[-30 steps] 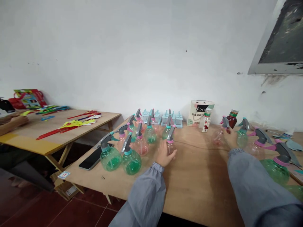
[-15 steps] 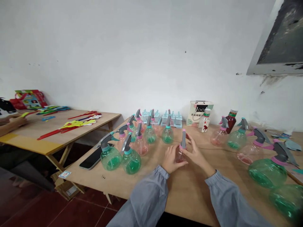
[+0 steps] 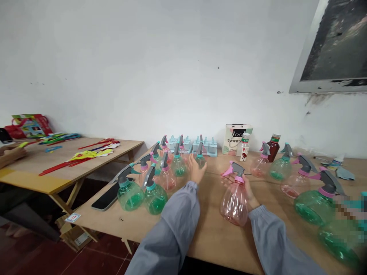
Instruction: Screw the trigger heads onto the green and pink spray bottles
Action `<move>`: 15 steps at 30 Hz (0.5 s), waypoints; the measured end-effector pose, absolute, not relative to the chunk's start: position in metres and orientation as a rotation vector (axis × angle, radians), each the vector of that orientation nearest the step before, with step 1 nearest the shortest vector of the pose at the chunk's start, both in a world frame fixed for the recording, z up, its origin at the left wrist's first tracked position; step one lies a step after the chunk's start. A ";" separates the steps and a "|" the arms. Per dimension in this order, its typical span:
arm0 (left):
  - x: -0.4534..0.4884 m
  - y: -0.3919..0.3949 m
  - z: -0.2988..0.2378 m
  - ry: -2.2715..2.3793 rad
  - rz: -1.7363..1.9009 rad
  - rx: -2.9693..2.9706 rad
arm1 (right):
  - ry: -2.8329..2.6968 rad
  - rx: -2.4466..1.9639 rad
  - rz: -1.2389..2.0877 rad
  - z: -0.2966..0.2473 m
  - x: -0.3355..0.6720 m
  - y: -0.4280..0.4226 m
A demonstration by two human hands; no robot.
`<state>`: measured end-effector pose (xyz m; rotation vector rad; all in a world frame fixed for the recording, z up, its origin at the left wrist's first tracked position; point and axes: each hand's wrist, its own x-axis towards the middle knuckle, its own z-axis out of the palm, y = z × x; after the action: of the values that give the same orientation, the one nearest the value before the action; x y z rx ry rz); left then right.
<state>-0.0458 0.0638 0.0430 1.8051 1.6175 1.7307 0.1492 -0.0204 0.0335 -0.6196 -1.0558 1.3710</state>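
My right hand [image 3: 249, 190] is closed round a clear pink spray bottle [image 3: 234, 200] with a grey trigger and pink collar, holding it tilted just above the wooden table [image 3: 212, 236]. My left hand [image 3: 196, 170] reaches forward with fingers spread, at or just touching a small green spray bottle [image 3: 200, 159] in the back row. I cannot tell if it grips that bottle. Both arms wear grey sleeves.
Several green and pink spray bottles [image 3: 155, 193] cluster at the left beside a black phone [image 3: 107, 196]; more bottles [image 3: 314, 206] stand at the right. Blue moulds [image 3: 212, 147], a carton [image 3: 236, 138] and a dark bottle [image 3: 272, 147] line the wall. Another person's hand [image 3: 11, 152] rests on the left table [image 3: 43, 172].
The pink bottle passed from both hands to my right hand alone and came nearer and rightward. My left hand let go and moved forward to the back row.
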 end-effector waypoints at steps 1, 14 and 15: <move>-0.045 0.073 0.047 1.686 1.618 1.780 | -1.068 -0.582 1.407 0.036 0.148 -0.022; -0.055 0.019 -0.008 1.757 1.431 1.958 | -1.049 -0.596 1.433 0.031 0.155 -0.018; -0.058 0.017 -0.009 1.748 1.422 1.967 | -1.042 -0.602 1.420 0.031 0.155 -0.018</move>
<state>-0.0578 0.0167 -0.0087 1.9674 1.7481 1.4220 0.1547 -0.0184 0.0312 -0.6024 -1.0415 1.4197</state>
